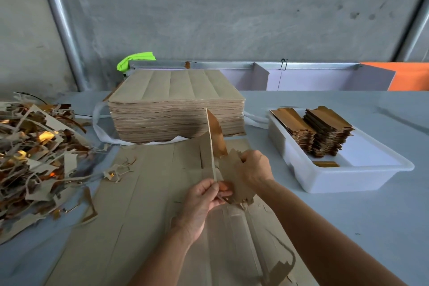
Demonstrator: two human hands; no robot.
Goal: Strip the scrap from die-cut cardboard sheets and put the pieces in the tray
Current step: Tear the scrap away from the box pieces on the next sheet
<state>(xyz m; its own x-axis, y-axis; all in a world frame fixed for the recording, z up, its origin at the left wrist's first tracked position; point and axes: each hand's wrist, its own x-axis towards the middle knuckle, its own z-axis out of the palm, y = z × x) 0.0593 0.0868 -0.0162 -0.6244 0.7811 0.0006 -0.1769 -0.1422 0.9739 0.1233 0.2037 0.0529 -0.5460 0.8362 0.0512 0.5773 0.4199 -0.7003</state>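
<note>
Your left hand (204, 202) pinches a scrap strip (211, 146), your right hand (254, 169) grips the die-cut piece (234, 176) near the table's (348, 227) front edge, fingertips hidden behind cardboard.

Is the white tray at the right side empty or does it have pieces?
Not empty: the white tray holds two stacks of pieces.

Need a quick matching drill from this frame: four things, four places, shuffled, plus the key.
Things:
1. scrap pile
2. stack of uncut sheets
3. white tray
4. die-cut piece

Places:
A. between both hands, at the centre
B. on the table's left side
C. on the table's right side, holding stripped pieces
D. at the back centre, behind the hands

Pairs: 1-B, 2-D, 3-C, 4-A
</note>
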